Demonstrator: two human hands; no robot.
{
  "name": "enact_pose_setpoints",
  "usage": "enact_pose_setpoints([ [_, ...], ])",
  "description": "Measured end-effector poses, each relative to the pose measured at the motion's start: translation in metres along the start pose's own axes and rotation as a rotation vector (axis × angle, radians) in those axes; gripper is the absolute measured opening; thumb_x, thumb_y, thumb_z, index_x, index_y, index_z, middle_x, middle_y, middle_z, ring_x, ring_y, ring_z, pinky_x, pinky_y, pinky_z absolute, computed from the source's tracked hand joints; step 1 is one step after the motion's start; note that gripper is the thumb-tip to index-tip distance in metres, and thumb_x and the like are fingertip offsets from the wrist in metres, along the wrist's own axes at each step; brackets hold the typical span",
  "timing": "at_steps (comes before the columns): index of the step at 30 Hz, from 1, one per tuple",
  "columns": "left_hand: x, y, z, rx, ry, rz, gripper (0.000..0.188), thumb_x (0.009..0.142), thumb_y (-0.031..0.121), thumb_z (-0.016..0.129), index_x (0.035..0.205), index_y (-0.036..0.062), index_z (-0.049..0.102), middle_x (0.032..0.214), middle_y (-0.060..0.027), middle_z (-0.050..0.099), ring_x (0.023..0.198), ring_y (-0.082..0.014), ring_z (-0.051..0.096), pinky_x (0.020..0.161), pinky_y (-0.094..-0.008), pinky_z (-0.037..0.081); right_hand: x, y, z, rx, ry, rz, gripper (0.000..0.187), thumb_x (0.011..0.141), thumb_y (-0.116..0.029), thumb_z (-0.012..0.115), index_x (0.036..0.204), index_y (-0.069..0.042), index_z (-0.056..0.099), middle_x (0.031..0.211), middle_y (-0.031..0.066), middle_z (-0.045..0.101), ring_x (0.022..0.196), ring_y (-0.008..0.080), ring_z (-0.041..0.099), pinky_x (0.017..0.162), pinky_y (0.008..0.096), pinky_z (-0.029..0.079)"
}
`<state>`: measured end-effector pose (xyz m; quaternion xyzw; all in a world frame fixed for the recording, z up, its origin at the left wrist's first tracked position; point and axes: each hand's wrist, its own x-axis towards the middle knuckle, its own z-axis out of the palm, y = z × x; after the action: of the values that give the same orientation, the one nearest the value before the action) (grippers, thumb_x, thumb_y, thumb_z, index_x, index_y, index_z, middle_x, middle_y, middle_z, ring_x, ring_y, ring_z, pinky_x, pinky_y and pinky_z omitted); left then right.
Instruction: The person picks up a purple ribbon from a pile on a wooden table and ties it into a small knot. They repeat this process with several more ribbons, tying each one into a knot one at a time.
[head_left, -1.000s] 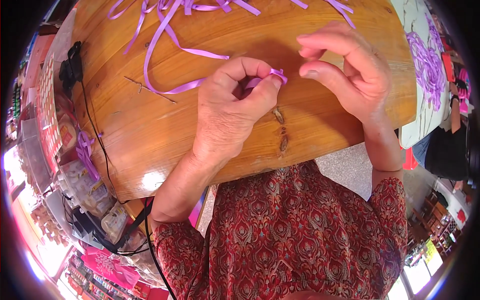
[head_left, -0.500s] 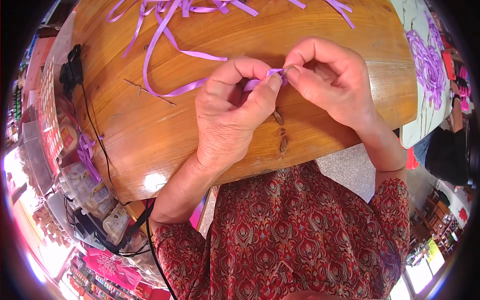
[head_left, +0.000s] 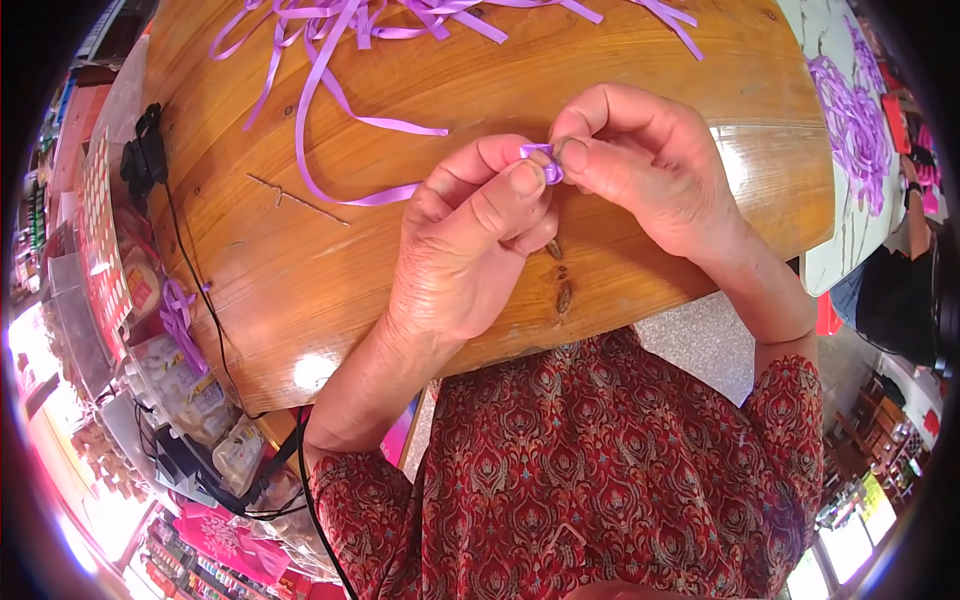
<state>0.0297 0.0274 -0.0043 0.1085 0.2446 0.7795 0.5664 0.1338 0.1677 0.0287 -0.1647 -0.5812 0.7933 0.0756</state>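
Note:
Above the wooden table, my left hand [head_left: 465,235] pinches a purple satin ribbon [head_left: 541,158] between thumb and forefinger, its other fingers curled below. A small folded loop of the ribbon stands out at the fingertips. My right hand [head_left: 645,165] is closed in a pinch at the loop's right side, thumb against forefinger. The two hands' fingertips nearly meet there. A long tail of ribbon [head_left: 325,185] runs from behind my left hand across the tabletop and curves up toward a heap of purple ribbon strips [head_left: 440,20] at the far edge.
On the wooden table [head_left: 260,310] lies a thin twisted strand [head_left: 300,200]. A black cable [head_left: 192,265] runs down the left side past plastic bags [head_left: 190,385]. At right, a white table [head_left: 818,268] bears more purple ribbon [head_left: 852,140], with another person [head_left: 890,310] beside it.
Both hands have shifted slightly left and toward me. My left fingers have curled in, and the ribbon at the fingertips now shows as a rounder loop.

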Motion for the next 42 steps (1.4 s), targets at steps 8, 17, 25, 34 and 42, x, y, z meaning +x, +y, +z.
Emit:
enact_pose_setpoints([
  [8, -0.001, 0.0, 0.011, 0.276, 0.259, 0.084, 0.01, 0.089, 0.006, 0.058, 0.098, 0.0063, 0.06, 0.086, 0.0026, 0.061, 0.063, -0.0025, 0.041, 0.055, -0.0192, 0.032, -0.003, 0.004, 0.003, -0.182, 0.026, -0.229, 0.004, 0.087, 0.001, 0.055, 0.091, 0.002, 0.055, 0.091, 0.0043, 0.056, 0.082, 0.007, 0.05, 0.074, 0.0205, 0.041],
  [17, 0.001, 0.005, 0.005, 0.076, 0.16, 0.115, 0.008, 0.088, 0.008, 0.059, 0.095, 0.0051, 0.061, 0.08, 0.004, 0.058, 0.06, -0.0032, 0.038, 0.054, -0.0202, 0.03, 0.004, 0.007, -0.002, -0.328, 0.108, -0.372, 0.017, 0.086, 0.003, 0.057, 0.102, 0.003, 0.057, 0.1, 0.0085, 0.058, 0.091, 0.0112, 0.053, 0.079, 0.0234, 0.043],
  [25, -0.001, 0.005, 0.01, 0.057, 0.21, 0.096, 0.009, 0.088, 0.009, 0.059, 0.096, 0.0057, 0.062, 0.079, 0.0049, 0.056, 0.059, -0.0031, 0.037, 0.054, -0.0205, 0.03, 0.002, 0.005, -0.001, -0.334, -0.019, -0.328, 0.031, 0.08, 0.002, 0.064, 0.11, 0.002, 0.059, 0.095, 0.0073, 0.063, 0.086, 0.0122, 0.058, 0.079, 0.0245, 0.045],
  [34, -0.003, 0.007, 0.011, 0.193, 0.239, 0.093, 0.009, 0.087, 0.004, 0.059, 0.095, 0.0037, 0.062, 0.082, 0.0013, 0.06, 0.063, -0.0029, 0.044, 0.055, -0.0189, 0.032, 0.004, 0.006, -0.001, -0.699, 0.071, -0.524, 0.013, 0.074, 0.006, 0.066, 0.085, 0.0, 0.063, 0.082, 0.0087, 0.062, 0.071, 0.0169, 0.059, 0.063, 0.0265, 0.046],
  [42, -0.001, 0.009, 0.012, 0.375, 0.324, 0.054, 0.01, 0.085, 0.004, 0.062, 0.095, 0.0013, 0.063, 0.078, 0.0009, 0.06, 0.062, -0.0029, 0.046, 0.052, -0.0174, 0.033, 0.012, 0.013, -0.006, -1.062, 0.12, -0.921, 0.025, 0.067, 0.008, 0.069, 0.09, -0.001, 0.065, 0.081, 0.0089, 0.059, 0.068, 0.0205, 0.055, 0.059, 0.0275, 0.044],
])
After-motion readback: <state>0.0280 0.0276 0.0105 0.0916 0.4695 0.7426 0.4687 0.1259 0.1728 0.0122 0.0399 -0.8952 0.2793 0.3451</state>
